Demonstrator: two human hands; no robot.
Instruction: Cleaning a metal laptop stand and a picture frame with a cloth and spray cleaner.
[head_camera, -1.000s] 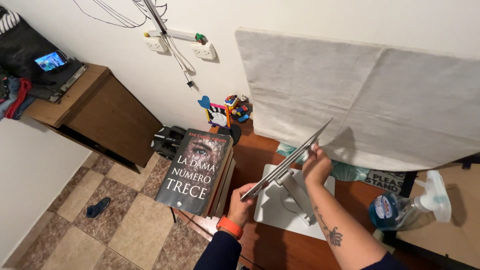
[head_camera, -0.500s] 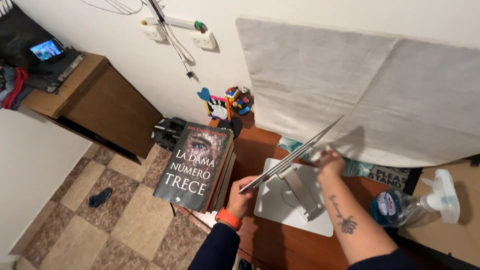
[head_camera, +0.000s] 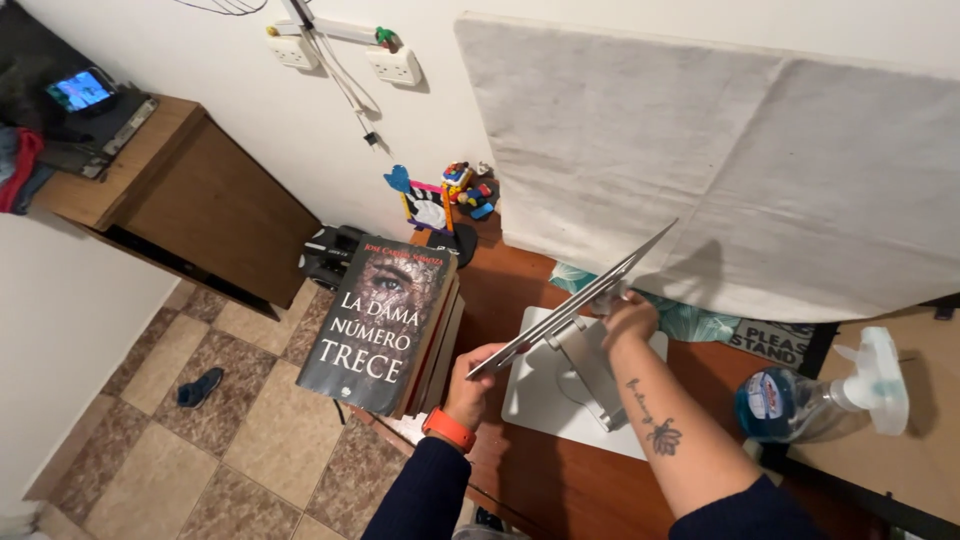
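Observation:
A thin silver laptop (head_camera: 570, 300) rests tilted on a silver metal stand (head_camera: 580, 375) on a brown wooden desk (head_camera: 545, 485). My left hand (head_camera: 470, 385), with an orange band on its wrist, grips the laptop's lower left corner. My right hand (head_camera: 625, 318) holds the laptop's underside near the middle, just above the stand's arm. Left of my left hand, a stack of books (head_camera: 385, 325) with a dark-covered one on top sits at the desk's edge.
A blue spray bottle (head_camera: 815, 400) lies on the desk at right. A large pale cloth-covered panel (head_camera: 720, 160) leans behind the laptop. Small colourful toys (head_camera: 450, 200) stand at the desk's back. A brown cabinet (head_camera: 170, 195) and tiled floor (head_camera: 200, 450) lie left.
My right hand slid a little down and left along the laptop's underside. The laptop stays tilted on the stand, and my left hand keeps its grip on the corner.

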